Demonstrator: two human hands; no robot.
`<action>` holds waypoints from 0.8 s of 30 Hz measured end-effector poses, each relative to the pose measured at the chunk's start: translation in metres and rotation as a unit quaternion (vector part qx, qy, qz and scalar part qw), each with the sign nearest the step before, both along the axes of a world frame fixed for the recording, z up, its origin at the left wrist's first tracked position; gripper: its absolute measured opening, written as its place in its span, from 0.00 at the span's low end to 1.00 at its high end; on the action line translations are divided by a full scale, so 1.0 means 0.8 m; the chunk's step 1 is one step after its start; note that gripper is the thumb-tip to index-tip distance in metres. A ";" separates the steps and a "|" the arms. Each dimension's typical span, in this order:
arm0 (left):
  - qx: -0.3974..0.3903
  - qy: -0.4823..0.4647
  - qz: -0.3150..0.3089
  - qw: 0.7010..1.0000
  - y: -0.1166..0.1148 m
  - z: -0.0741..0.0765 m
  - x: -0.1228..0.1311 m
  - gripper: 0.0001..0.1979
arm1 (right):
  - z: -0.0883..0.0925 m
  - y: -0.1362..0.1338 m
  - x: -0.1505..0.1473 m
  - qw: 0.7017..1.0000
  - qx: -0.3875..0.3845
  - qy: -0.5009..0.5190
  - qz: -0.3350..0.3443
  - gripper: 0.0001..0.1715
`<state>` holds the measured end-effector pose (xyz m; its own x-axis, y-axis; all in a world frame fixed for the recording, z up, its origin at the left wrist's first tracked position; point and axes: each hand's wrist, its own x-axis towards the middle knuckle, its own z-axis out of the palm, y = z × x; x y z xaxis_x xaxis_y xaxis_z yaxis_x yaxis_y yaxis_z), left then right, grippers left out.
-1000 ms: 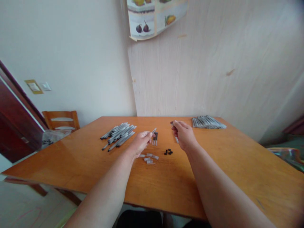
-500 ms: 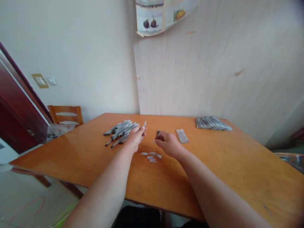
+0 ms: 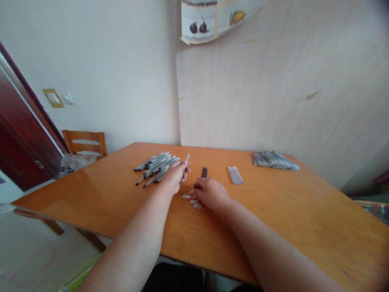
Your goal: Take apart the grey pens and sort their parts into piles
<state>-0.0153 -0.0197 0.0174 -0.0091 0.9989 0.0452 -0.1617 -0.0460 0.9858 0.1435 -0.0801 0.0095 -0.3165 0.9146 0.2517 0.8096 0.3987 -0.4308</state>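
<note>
Your left hand [image 3: 176, 175]: pinched on a pen part [image 3: 187, 157]. Your right hand [image 3: 211, 192]: newly at clear pieces [image 3: 194, 201], within reach; grip indiscernible.

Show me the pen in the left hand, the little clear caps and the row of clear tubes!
Held pen [image 3: 187, 157]: head view, on its pointed end sticking up.
Little clear caps [image 3: 186, 196]: head view, on the leftmost cap's body.
Row of clear tubes [image 3: 235, 175]: head view, mid-row.
</note>
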 end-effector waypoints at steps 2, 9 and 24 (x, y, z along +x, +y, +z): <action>-0.009 -0.018 -0.002 1.000 0.001 0.001 0.000 0.12 | 0.000 0.000 0.000 1.000 0.000 -0.014 -0.003 0.11; -0.041 -0.065 -0.008 0.997 0.002 0.004 0.000 0.10 | -0.001 0.000 0.001 1.000 0.005 -0.023 0.014 0.13; -0.034 -0.111 -0.031 0.993 -0.008 0.012 0.006 0.07 | 0.004 -0.001 0.002 1.000 0.007 0.010 -0.012 0.15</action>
